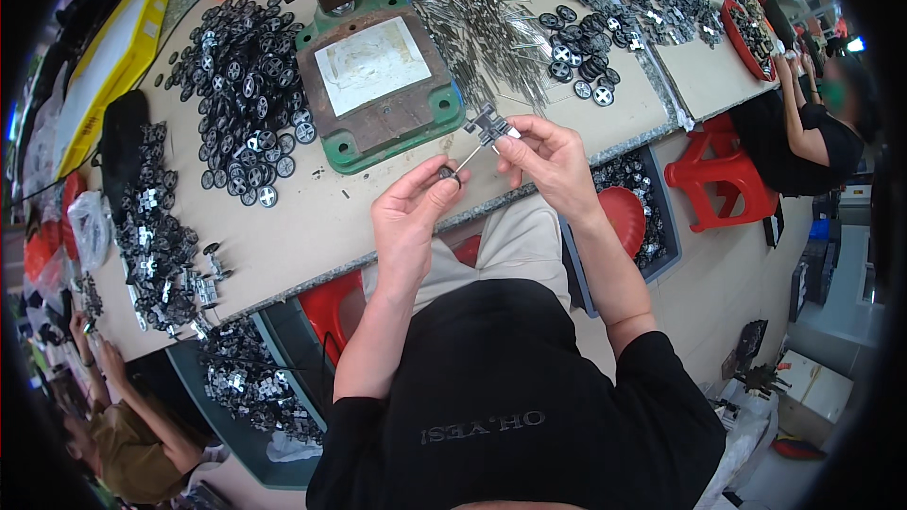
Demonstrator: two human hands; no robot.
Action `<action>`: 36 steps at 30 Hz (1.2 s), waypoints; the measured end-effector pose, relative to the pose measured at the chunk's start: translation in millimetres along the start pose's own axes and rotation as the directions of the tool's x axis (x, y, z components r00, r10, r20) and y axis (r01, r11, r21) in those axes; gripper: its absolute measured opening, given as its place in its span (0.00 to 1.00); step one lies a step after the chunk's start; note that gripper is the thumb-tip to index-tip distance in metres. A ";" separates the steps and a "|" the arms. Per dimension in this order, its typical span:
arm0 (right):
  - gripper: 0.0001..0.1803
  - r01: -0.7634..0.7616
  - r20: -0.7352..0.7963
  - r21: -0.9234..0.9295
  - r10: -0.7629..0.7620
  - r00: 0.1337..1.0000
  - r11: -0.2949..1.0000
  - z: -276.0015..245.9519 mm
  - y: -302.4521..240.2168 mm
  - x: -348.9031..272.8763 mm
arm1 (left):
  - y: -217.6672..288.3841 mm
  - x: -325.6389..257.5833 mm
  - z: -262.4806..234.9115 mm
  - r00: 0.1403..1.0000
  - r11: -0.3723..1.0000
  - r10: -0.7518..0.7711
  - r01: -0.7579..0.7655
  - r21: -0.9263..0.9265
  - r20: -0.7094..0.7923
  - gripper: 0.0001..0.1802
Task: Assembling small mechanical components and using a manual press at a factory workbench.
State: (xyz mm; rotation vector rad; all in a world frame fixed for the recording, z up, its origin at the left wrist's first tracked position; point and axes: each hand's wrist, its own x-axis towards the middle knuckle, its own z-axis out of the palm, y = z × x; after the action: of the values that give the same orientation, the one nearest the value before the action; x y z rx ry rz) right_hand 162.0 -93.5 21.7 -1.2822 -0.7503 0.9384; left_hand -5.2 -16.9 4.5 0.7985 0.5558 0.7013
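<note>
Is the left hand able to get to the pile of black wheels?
Probably yes. The left hand pinches a small wheel on a pin, but the wheel pile lies close by on the open table, nothing between.

The left hand [408, 212] pinches a small black wheel [446, 173] on a thin pin [468, 160]. The right hand [551, 162] holds a metal bracket [488, 123] above the table [321, 227], beside the green press base [378, 85].

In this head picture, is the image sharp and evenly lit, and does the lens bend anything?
Head view: light is even, with soft shadows only; the left hand and right hand are sharp, holding a thin metal pin and a small cross-shaped part. The table edge curves from fisheye distortion, a dark vignette rings the corners, and no strong glare shows.
</note>
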 end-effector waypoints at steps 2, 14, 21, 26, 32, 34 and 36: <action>0.12 -0.020 0.038 -0.012 0.021 0.999 1.000 -2.1 -3.7 0.1 | 5.1 1.3 -3.5 0.996 0.993 -0.086 0.087 -0.076 0.015 0.17; 0.10 -0.026 0.101 -0.168 0.043 0.994 0.985 -1.9 -14.9 1.2 | -1.1 -1.2 -0.3 0.998 0.991 0.057 -0.059 0.119 0.017 0.15; 0.07 0.244 0.129 -0.276 -0.216 0.968 0.930 1.4 -9.0 2.0 | 0.2 -1.8 -3.2 0.993 0.991 -0.115 0.117 -0.058 0.030 0.15; 0.07 0.446 0.218 -0.463 -0.389 0.895 0.766 -2.8 -12.5 6.8 | -2.4 -3.7 0.7 0.999 0.999 -0.048 0.048 0.014 -0.022 0.16; 0.07 0.340 0.193 -0.503 -0.280 0.940 0.795 3.4 -16.4 3.1 | -4.2 -3.3 -1.6 0.998 0.997 -0.064 0.065 -0.046 0.008 0.16; 0.07 0.326 0.165 -0.457 -0.282 0.945 0.828 4.4 -11.7 0.8 | -6.6 -6.0 1.6 0.996 0.990 0.083 -0.080 0.114 -0.023 0.16; 0.08 -0.016 0.104 -0.158 0.033 0.994 0.987 3.5 -9.0 -1.2 | -7.6 -6.5 3.1 0.982 0.969 0.191 -0.188 0.158 -0.004 0.17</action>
State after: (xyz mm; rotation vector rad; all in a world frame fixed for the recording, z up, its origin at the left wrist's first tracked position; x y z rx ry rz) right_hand 159.7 -93.3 31.1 -1.3893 -0.9078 0.9894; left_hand -4.6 -26.9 1.5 1.0026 0.5618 0.8488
